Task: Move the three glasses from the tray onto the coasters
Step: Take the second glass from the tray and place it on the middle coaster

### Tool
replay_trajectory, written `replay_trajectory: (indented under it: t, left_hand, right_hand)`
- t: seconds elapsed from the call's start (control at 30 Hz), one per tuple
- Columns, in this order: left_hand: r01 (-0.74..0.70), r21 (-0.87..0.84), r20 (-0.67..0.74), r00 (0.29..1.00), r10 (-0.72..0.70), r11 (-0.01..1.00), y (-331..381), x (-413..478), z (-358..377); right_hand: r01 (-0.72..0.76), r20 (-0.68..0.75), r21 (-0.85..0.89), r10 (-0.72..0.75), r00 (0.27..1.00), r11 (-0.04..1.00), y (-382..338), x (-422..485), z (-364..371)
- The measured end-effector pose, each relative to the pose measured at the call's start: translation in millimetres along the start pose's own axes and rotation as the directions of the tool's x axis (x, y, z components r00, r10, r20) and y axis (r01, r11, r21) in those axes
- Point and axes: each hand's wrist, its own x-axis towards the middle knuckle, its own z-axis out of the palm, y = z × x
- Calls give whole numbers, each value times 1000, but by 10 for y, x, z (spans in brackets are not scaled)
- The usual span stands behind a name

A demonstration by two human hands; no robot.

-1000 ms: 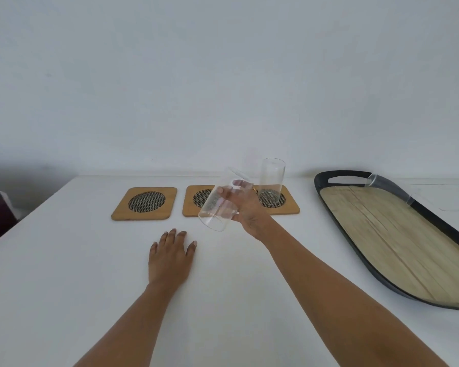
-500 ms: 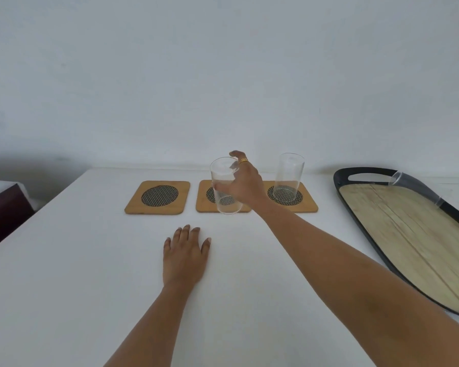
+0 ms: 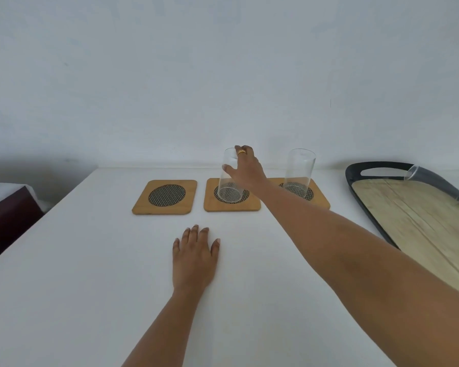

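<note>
Three square wooden coasters with dark mesh centres lie in a row at the back of the white table. The left coaster (image 3: 165,196) is bare. A clear glass (image 3: 229,181) stands upright on the middle coaster (image 3: 231,205), and my right hand (image 3: 245,169) grips it from the right near the rim. Another glass (image 3: 299,172) stands on the right coaster (image 3: 319,200). A third glass (image 3: 432,184) lies on its side against the far rim of the dark oval tray (image 3: 361,181). My left hand (image 3: 194,254) rests flat on the table, fingers apart.
The white table (image 3: 77,274) meets a pale wall behind the coasters. A dark red piece of furniture with a white top (image 3: 8,213) sits beyond the table's left edge. The tray's wooden floor (image 3: 414,223) fills the right side.
My right hand carried the tilted glass back over the table, turned it upright and set it down on the middle coaster. The left hand stayed flat.
</note>
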Motion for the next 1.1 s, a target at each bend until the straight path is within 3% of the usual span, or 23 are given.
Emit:
replay_trajectory:
  t: [0.2,0.57,1.1]
  left_hand:
    - [2,2,6,1000,-2,1000,-1,6,6]
    - [3,-7,12,1000,-3,1000,-7,5,5]
    - [5,7,7,1000,-5,1000,-9,12,18]
  right_hand:
    - [8,26,16,-8,1000,1000,-6,79,81]
    - [75,90,-205,-58,994,976,40,213,150]
    - [113,82,-154,-101,991,982,113,219,166]
